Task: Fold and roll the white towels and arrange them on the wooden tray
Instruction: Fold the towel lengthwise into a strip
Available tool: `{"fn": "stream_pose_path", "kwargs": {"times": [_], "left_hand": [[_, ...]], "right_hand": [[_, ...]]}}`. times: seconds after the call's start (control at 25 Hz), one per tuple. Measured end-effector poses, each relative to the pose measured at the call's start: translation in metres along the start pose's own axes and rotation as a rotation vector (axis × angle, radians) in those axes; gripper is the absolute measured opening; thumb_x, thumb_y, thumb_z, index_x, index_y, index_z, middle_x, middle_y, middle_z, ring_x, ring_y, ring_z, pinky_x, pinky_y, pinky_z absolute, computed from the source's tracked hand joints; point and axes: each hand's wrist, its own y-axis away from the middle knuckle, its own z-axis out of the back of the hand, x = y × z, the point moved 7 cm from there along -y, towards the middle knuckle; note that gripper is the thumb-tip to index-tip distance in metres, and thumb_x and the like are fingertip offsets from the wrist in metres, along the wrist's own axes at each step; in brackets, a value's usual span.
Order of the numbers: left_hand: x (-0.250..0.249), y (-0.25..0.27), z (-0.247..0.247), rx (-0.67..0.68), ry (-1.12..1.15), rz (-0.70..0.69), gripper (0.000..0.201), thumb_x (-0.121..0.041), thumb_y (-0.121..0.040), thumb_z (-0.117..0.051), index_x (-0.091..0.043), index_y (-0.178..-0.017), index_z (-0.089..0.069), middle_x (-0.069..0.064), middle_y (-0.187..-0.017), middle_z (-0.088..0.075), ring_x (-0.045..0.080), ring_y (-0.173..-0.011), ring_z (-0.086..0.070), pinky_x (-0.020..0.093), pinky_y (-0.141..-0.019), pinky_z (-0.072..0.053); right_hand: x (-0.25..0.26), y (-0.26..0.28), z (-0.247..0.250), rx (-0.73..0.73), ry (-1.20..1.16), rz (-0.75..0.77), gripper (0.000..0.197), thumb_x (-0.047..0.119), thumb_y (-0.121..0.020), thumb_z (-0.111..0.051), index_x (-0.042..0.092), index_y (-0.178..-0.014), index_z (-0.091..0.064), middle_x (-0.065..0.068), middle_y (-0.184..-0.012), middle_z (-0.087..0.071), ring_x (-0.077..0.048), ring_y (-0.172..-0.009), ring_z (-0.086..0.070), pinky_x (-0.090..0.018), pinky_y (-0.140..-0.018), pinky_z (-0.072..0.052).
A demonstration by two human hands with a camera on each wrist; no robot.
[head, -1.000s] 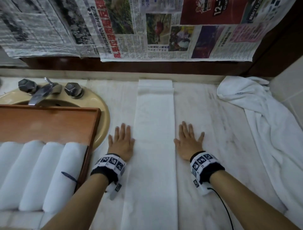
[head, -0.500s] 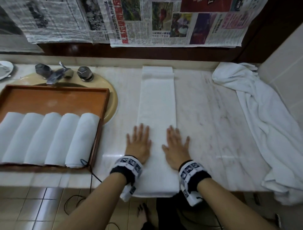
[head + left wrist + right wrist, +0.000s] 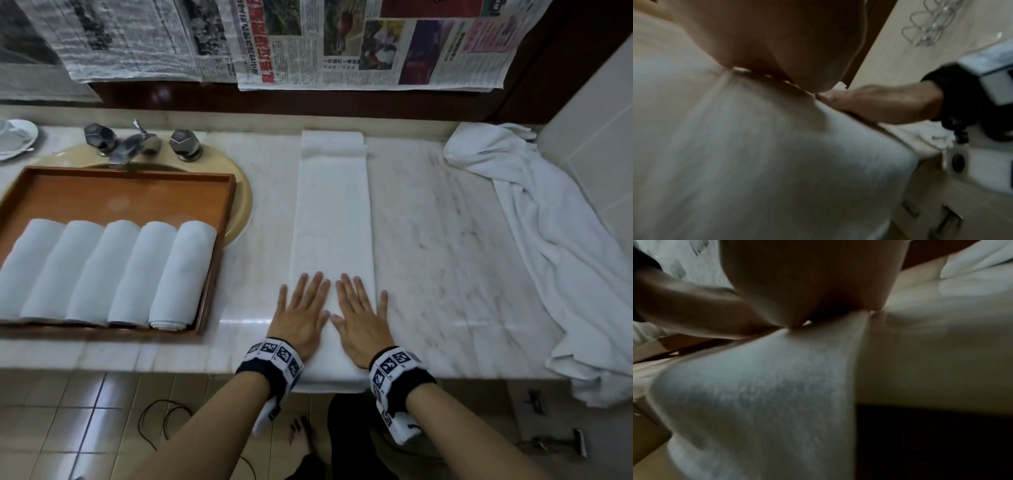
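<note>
Left hand (image 3: 301, 318) and right hand (image 3: 359, 322) lie flat, fingers spread (side by side), on folded towel (image 3: 332, 212).

The newspaper sheets (image 3: 359, 44) at the top of the frame carry Chinese print, too small to read.
</note>
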Motion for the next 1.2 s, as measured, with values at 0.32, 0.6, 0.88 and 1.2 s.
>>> {"fn": "stream_pose_path", "kwargs": {"times": [0.32, 0.6, 0.88, 1.2], "left_hand": [[0.053, 0.0, 0.016, 0.005, -0.119, 0.196, 0.06, -0.047, -0.094, 0.01, -0.029, -0.15, 0.02, -0.014, -0.156, 0.026, 0.015, -0.144, 0.026, 0.053, -0.114, 0.018], [0.062, -0.05, 0.036, 0.012, -0.146, 0.246, 0.057, -0.041, -0.103, -0.007, -0.027, -0.152, 0.017, -0.012, -0.159, 0.023, 0.017, -0.146, 0.022, 0.058, -0.115, 0.013], [0.064, -0.089, 0.062, 0.114, -0.094, 0.338, 0.057, -0.039, -0.103, -0.011, -0.028, -0.152, 0.016, -0.007, -0.159, 0.024, 0.02, -0.146, 0.022, 0.06, -0.114, 0.013], [0.036, -0.01, 0.017, 0.12, -0.049, 0.107, 0.059, -0.048, -0.1, -0.003, -0.029, -0.149, 0.022, -0.01, -0.154, 0.032, 0.014, -0.145, 0.024, 0.053, -0.118, 0.008]], "right_hand": [[-0.044, -0.005, 0.01, 0.01, -0.004, -0.182, 0.067, 0.047, -0.102, -0.013, 0.017, -0.148, 0.025, 0.006, -0.154, 0.035, -0.015, -0.144, 0.028, -0.063, -0.112, 0.015], [-0.056, -0.057, 0.04, 0.078, 0.046, -0.205, 0.065, 0.046, -0.102, -0.012, 0.018, -0.15, 0.023, 0.007, -0.155, 0.034, -0.019, -0.144, 0.028, -0.066, -0.11, 0.015], [-0.063, -0.089, 0.069, 0.134, 0.031, -0.248, 0.066, 0.042, -0.104, -0.018, 0.018, -0.151, 0.02, 0.005, -0.157, 0.03, -0.021, -0.146, 0.023, -0.066, -0.111, 0.013], [-0.039, -0.016, 0.02, 0.05, 0.075, -0.069, 0.064, 0.044, -0.103, -0.016, 0.021, -0.151, 0.02, 0.008, -0.153, 0.033, -0.014, -0.146, 0.023, -0.062, -0.115, 0.005]]}}
